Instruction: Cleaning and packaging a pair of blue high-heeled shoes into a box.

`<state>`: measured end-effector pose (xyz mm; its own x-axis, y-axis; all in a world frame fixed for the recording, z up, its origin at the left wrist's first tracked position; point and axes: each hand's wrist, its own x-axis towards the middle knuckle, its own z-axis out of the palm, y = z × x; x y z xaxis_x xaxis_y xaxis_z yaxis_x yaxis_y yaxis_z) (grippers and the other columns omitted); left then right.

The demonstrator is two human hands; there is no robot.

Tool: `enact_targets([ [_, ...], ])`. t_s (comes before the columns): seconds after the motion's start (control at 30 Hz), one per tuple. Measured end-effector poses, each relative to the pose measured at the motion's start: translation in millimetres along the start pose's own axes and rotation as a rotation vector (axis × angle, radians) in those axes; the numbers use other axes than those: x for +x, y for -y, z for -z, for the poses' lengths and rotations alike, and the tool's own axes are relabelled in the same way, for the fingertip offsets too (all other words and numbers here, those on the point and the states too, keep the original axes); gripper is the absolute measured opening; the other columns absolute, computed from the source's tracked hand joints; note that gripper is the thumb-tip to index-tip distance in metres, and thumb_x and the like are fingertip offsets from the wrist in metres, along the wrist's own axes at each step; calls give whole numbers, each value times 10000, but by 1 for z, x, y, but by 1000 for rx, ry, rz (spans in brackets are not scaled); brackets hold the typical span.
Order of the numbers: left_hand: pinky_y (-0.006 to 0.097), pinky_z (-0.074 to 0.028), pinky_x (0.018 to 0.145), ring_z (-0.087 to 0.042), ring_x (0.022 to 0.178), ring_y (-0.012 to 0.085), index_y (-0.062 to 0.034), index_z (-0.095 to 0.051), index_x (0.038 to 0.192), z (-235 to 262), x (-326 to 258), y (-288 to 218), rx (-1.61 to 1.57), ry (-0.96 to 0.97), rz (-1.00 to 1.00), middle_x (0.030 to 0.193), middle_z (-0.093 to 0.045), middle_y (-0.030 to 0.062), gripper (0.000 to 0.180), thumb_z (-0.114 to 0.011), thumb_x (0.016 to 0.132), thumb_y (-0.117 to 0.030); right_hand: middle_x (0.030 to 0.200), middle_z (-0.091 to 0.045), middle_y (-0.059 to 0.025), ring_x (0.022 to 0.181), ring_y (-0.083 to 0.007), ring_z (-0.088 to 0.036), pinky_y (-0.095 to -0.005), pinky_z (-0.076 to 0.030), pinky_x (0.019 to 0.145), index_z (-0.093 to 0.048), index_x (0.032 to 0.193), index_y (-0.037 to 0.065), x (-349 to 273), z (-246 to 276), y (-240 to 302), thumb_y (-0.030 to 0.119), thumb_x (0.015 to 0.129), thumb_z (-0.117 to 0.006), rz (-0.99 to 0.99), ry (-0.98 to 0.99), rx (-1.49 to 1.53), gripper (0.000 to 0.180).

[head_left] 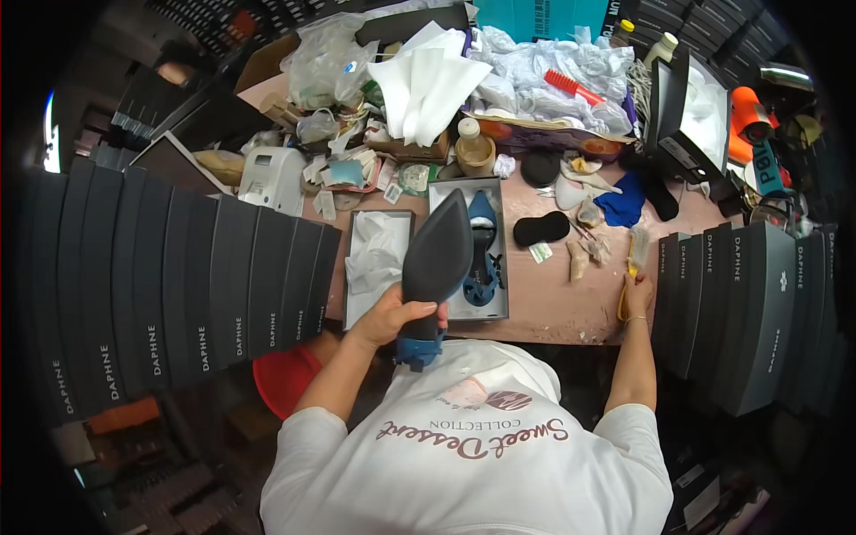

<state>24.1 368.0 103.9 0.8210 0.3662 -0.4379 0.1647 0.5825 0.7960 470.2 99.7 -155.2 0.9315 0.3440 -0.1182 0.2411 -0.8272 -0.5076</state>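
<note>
Over the pinkish tabletop, the left hand is gripping a black-soled, pointed-toe blue shoe in curled fingers; the right hand is clasping a yellow-handled brush. Any loosened one-handed hold is risking a scuff against the grey cardboard shoebox.

Dim cluttered workroom, scuffed pinkish tabletop, a left bank of dark grey boxes, a matching right bank, more stacked dark cartons behind at upper right, narrow bright light patch at far left, shadowy brownish floor at lower left.
</note>
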Motion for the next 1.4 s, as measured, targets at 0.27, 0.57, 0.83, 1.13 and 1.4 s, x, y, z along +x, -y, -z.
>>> enact_targets([
  [0.27, 354, -520, 808, -622, 866, 199, 7, -584, 1047, -58, 19, 16, -36, -8, -21, 933, -611, 93, 251, -589, 847, -146, 755, -542, -32, 527, -61, -521, -205, -356, 399, -373, 1305, 96, -33, 74, 51, 107, 858, -563, -91, 367, 656, 486],
  [0.57, 242, -464, 656, -564, 730, 82, -31, -608, 919, -74, 33, 10, 316, -9, 9, 810, -608, 1, 112, -660, 858, -109, 733, -522, -112, 620, -283, -573, -369, -470, 563, -543, 1293, 114, -126, 121, 248, 155, 832, -664, 1011, 214, 95, 478],
  [0.83, 272, -489, 697, -598, 785, 134, 16, -600, 992, -41, 28, 3, 61, 3, -11, 891, -617, 77, 248, -614, 891, -210, 944, -613, -202, 811, -370, -612, -448, -493, 708, -513, 1301, 145, -125, 49, 134, 225, 880, -608, 706, 458, 42, 439],
  [1.13, 310, -490, 737, -601, 799, 158, -1, -588, 972, -48, 39, -4, 95, -13, -7, 858, -612, 74, 171, -604, 878, -142, 863, -616, -175, 822, -368, -594, -427, -484, 717, -615, 1034, 43, 89, 48, 295, 72, 835, -595, 1082, -117, 238, 203],
  [1.4, 298, -492, 702, -581, 743, 158, 7, -567, 959, -65, 55, -15, 15, -184, -177, 824, -582, 67, 141, -632, 862, -73, 953, -645, -156, 923, -328, -622, -481, -493, 743, -631, 999, 76, 260, -14, 346, 179, 841, -598, 862, 77, -560, 192],
])
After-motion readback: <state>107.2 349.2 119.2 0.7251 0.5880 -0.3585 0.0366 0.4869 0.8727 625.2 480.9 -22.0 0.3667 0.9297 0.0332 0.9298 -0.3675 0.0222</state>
